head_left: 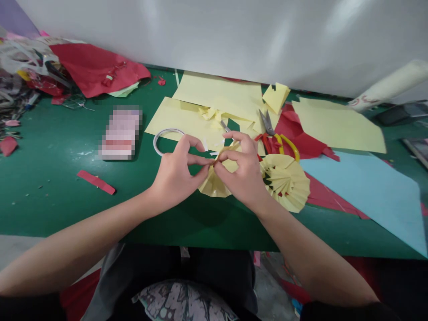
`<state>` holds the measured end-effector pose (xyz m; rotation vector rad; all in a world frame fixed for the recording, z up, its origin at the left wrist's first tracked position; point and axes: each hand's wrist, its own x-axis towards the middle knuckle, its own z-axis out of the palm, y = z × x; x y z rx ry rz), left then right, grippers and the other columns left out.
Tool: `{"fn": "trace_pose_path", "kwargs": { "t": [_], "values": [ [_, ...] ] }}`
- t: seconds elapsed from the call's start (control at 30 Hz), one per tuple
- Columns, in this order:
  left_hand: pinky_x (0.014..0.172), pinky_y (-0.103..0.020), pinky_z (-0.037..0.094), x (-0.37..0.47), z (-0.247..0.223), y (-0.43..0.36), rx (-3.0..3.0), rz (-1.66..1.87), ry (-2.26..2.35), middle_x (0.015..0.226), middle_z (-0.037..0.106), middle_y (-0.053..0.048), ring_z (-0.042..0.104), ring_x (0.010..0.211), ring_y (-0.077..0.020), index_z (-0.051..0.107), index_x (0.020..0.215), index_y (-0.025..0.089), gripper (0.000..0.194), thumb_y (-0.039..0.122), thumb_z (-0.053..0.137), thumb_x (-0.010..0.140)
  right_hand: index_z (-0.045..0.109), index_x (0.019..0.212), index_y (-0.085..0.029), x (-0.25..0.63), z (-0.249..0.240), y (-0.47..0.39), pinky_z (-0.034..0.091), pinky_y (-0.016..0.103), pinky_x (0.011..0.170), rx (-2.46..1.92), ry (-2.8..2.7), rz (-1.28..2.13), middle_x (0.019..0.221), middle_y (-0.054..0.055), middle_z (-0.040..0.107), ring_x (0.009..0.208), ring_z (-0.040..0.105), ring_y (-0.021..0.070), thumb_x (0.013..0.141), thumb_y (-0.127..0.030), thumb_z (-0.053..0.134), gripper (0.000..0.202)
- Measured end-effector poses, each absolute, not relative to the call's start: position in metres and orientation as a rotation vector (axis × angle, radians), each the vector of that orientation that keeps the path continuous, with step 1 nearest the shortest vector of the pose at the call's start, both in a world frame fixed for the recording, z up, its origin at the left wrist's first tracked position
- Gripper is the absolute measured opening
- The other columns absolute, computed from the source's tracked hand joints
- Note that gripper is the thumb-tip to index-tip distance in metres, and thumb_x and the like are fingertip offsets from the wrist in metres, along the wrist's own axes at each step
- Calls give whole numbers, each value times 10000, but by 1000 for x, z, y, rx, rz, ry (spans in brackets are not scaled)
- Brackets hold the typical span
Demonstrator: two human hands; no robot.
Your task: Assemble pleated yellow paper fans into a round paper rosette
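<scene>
Both hands meet over the front middle of the green table (160, 223). Between them is a pale yellow pleated paper fan (216, 185), spread in a rounded shape. My left hand (179, 174) pinches its edge with thumb and index finger. Right against those fingertips, my right hand (242, 171) pinches the same paper and covers part of it. A second pleated yellow paper rosette (289, 183), with cut-out holes, lies just right of my right hand. Behind the hands are a roll of white tape (157, 142) and small white strips (213, 154).
Scissors with red and yellow handles (269, 127) lie behind the rosette. Yellow sheets (217, 87), red paper (290, 127) and a blue sheet (368, 178) spread across the back and right. A blurred phone (120, 133) and a red strip (96, 182) sit left; red scraps (93, 67) pile farther back.
</scene>
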<state>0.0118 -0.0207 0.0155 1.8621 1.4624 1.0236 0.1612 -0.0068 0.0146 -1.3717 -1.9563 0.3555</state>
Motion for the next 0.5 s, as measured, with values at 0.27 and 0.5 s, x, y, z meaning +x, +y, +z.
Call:
{"fn": "trace_pose_path", "kwargs": {
  "t": [0.27,0.5],
  "values": [
    [612,-219,527,10,13,-13,1451,1130,1242,619,614,55,675,670,-131,339,832,224,289,167,584,689,568,541,-204,160,15,-8,320,471,992,-1317,-1929,314,1173,29,453,1159,401,265,667,-167,574,132],
    [629,-238,517,5,13,-3,1400,1176,1400,661,617,47,667,680,-130,324,824,227,323,125,572,643,535,481,-200,164,20,-8,316,487,1000,-1286,-1979,267,1194,18,457,1176,398,284,637,-136,562,170]
  ]
}}
